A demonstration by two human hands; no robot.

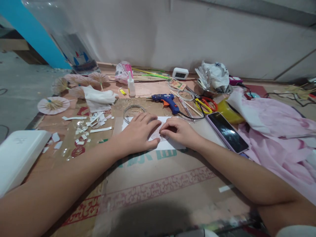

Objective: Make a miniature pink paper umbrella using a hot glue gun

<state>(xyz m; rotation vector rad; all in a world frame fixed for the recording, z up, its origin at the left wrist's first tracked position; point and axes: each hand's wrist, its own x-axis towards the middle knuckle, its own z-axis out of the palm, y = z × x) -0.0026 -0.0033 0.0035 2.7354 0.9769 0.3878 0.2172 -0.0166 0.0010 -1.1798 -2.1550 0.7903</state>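
My left hand (142, 133) lies palm down with its fingers apart, pressing on a white sheet of paper (175, 144). Just to its right, my right hand (181, 132) pinches thumb and forefinger together over the sheet. What sits in that pinch is too small to make out. Between the hands a pale pinkish round piece (163, 138) shows in part on the paper; the fingers cover some of it. A round hoop (125, 116) and several thin sticks (140, 108) lie behind my left hand.
A blue glue gun (167, 100), a small bottle (131, 86) and scissors (202, 104) are behind the paper. Paper scraps (85, 133) and small paper umbrellas (54, 105) lie left. A phone (227, 132) and pink cloth (274, 131) are right. A white box (21, 156) stands near my left forearm.
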